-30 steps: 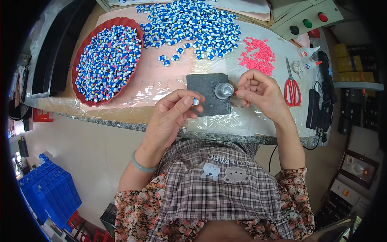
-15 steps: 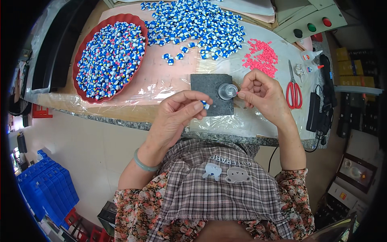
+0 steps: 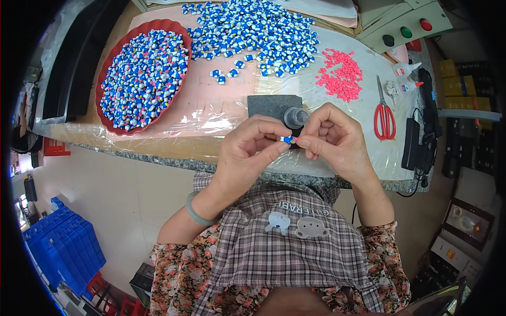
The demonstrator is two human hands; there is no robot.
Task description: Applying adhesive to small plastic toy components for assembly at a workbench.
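Note:
Between the thumb and forefinger of my left hand is a small blue-and-white figure piece. The fingertips of my right hand are pinched right beside it, at a tiny pink piece. Whether the pink piece touches the figure is too small to tell. Just beyond my fingers a small clear plastic cup stands on a dark grey square pad. My hands hide the near part of that pad.
Left is a red scalloped tray heaped with finished-looking blue, white and pink pieces. Behind lie a large pile of blue-and-white pieces and a scatter of pink pieces. Red-handled scissors, glue bottles and a black adapter lie right.
My right hand has moved from beside the cup toward my left hand, carrying the pink piece. My left hand has shifted right, and the two sets of fingertips now meet in front of the cup.

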